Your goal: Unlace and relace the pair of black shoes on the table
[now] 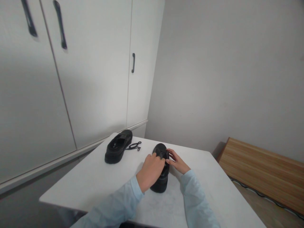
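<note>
A black shoe (161,184) stands on the white table (187,196), its toe pointing away from me. My left hand (151,170) reaches over its opening from the left, with the fingers curled onto the upper near the front. From the right, my right hand (177,161) grips the shoe's side, thumb and fingers bent around the upper edge. Whatever small part the fingertips hold is hidden. To the left, a second black shoe (118,146) rests on the table. Beside it lies a thin black looped piece (134,146), whose kind I cannot make out.
White cabinets (95,72) with dark handles rise along the left and back. A grey wall (225,72) stands behind the table. On the right is a wood-grain board (261,171), with a cable (266,198) running along its lower edge.
</note>
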Demonstrator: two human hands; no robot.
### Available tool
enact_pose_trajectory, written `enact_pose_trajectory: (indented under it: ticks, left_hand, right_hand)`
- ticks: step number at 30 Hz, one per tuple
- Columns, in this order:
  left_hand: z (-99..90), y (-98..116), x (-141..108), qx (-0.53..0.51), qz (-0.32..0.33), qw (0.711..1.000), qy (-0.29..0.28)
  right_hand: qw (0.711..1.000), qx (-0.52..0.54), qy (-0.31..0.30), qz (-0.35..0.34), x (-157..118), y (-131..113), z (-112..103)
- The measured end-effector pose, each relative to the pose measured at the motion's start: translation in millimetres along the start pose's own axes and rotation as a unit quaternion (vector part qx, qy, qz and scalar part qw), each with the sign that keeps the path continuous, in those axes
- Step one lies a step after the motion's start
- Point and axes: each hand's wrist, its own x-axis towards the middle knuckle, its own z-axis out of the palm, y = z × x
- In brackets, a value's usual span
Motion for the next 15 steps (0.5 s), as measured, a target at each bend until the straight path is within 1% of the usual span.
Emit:
enact_pose_trajectory:
  ticks: [5,9,15]
  left_hand:
    - [6.1,0.9,-4.4,0.002,-0.004,0.999,0.045]
    - [9.5,-0.9,-6.6,0.006,0.014,0.997,0.081]
    - [5.8,-5.4,-7.7,0.02,0.05,0.988,0.148]
  right_hand:
    - [1.0,0.008,-0.004,-0.006,1.3,3.9,0.8]
    - [0.999,0.031,-0.009,-0.03,1.1,4.1,0.7]
    - [0.997,0.059,-0.018,-0.04,1.4,4.4,-0.9]
